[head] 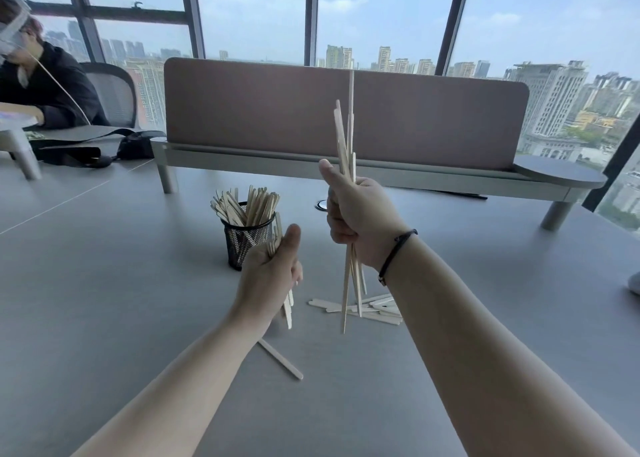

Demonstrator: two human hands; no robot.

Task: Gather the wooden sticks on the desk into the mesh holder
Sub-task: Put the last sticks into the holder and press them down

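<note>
While right hand (360, 217) fists the long thin sticks (347, 138) mid-length and left hand (270, 269) grips flat ones (288, 309): light, stiff, slippery; squeeze mid-bundle.

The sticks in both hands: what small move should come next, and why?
Probably bring the left hand over the holder and drop in its short sticks. That hand is right beside the holder, which has sticks in it but looks to have room. The right hand holds long sticks upright, farther away. More sticks lie on the desk.
</note>
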